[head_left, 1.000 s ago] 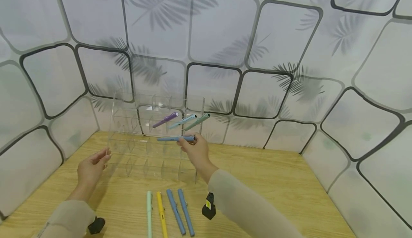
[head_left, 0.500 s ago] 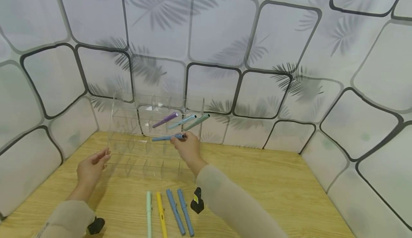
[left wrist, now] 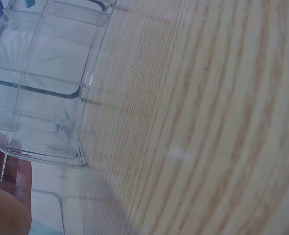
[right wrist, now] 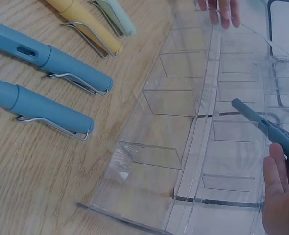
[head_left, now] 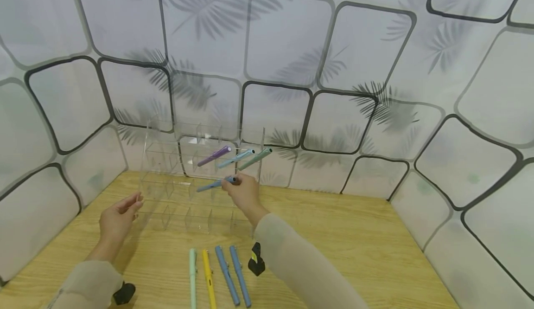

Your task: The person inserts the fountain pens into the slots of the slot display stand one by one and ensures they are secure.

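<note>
A clear acrylic pen rack (head_left: 200, 223) with stepped, divided tiers stands on the table. My left hand (head_left: 117, 221) pinches its left side panel, thumb on one face and fingers on the other in the left wrist view (left wrist: 10, 188). My right hand (head_left: 246, 195) holds a blue pen (head_left: 210, 186) by its capped end over a middle tier, the other end pointing left. On the tier above rest a purple pen (head_left: 214, 156), a light blue pen (head_left: 235, 158) and a green pen (head_left: 255, 158), all tilted.
In front of the rack lie a mint pen (head_left: 193, 276), a yellow pen (head_left: 209, 279) and two blue pens (head_left: 227, 275) on the wooden table (head_left: 342, 234). A patterned curtain (head_left: 283, 35) surrounds the table at the back and sides.
My right hand has moved left with the blue pen, whose far end has since tipped down toward the tier. My left hand has stayed at the rack's side.
</note>
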A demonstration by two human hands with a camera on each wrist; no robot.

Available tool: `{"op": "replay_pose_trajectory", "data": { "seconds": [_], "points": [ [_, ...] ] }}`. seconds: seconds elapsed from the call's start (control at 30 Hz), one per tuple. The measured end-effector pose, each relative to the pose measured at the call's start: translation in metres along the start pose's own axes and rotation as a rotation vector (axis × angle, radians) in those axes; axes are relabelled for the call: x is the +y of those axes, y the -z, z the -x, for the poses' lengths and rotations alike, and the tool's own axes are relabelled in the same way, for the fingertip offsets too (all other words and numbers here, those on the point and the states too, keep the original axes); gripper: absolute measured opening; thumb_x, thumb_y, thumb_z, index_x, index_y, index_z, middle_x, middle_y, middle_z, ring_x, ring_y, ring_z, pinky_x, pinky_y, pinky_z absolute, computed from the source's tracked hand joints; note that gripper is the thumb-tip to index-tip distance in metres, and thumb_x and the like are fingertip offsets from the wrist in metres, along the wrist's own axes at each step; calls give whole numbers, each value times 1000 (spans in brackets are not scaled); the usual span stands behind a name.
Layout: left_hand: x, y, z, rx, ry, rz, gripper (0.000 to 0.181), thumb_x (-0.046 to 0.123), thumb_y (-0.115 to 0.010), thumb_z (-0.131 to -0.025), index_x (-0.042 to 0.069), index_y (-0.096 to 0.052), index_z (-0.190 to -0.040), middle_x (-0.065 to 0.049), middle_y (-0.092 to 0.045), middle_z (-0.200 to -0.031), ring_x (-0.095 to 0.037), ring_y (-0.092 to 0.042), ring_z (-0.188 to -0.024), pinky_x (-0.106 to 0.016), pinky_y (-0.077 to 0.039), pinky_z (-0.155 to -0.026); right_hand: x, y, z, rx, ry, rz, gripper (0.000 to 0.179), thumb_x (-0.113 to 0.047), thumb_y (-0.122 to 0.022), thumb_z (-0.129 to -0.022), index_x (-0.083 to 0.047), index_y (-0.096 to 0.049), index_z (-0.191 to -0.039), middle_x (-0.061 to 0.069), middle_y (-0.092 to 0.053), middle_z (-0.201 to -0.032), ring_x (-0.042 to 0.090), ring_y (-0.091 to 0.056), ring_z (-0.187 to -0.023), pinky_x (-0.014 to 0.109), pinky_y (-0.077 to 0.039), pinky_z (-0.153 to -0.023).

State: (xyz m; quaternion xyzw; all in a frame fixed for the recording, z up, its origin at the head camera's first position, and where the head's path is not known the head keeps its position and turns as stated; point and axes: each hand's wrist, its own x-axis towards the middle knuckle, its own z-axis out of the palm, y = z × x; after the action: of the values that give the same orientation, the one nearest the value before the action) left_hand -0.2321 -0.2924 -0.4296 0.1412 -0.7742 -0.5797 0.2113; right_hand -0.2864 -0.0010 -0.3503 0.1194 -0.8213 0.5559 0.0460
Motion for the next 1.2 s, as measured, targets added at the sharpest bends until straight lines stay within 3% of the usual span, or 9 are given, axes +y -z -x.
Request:
{"op": "replay_pose_trajectory", "data": {
  "seconds": [0.23, 0.47, 0.6, 0.9, 1.2],
  "points": [
    [0, 0, 0, 1, -8, -7, 46, 23, -62, -94, -1, -51, -132, 23, -60, -106, 19, -52, -74, -9, -52, -68, -1, 0, 0, -61, -12, -35, 24, -19, -67, -91, -5, -70, -111, -1, -70, -82, 12, -66, -73, 23, -58, -66],
    [1, 0, 0, 3, -13, 4, 46, 20, -63, -94, -3, -51, -132, 30, -59, -98, 18, -53, -74, -10, -52, -68, -4, 0, -1, -89, -4, -59, 26, -16, -67, -91, -6, -68, -115, 2, -71, -87, 18, -69, -81, 27, -59, -68],
    [1, 0, 0, 1, -4, -8, 46, 21, -63, -94, -1, -51, -133, 28, -60, -100, 18, -53, -74, -10, -53, -67, -4, 1, -3, -98, 2, -52, 29, -15, -68, -90, -4, -67, -117, 4, -71, -91, 19, -69, -82, 28, -59, -68],
    [2, 0, -1, -1, -8, -36, 46, 24, -62, -94, 0, -52, -133, 19, -61, -109, 19, -52, -74, -9, -52, -67, -4, 2, -4, -61, 32, -14, 33, -18, -73, -86, -8, -67, -116, 6, -69, -105, 13, -68, -80, 23, -57, -63],
    [2, 1, 0, -7, -34, -52, 46, 24, -62, -95, 0, -53, -133, 19, -61, -107, 20, -52, -74, -10, -53, -67, -5, 2, -6, -31, 85, 73, 21, -15, -71, -88, -9, -71, -108, 2, -71, -96, 9, -67, -72, 19, -56, -59]
  ]
}}
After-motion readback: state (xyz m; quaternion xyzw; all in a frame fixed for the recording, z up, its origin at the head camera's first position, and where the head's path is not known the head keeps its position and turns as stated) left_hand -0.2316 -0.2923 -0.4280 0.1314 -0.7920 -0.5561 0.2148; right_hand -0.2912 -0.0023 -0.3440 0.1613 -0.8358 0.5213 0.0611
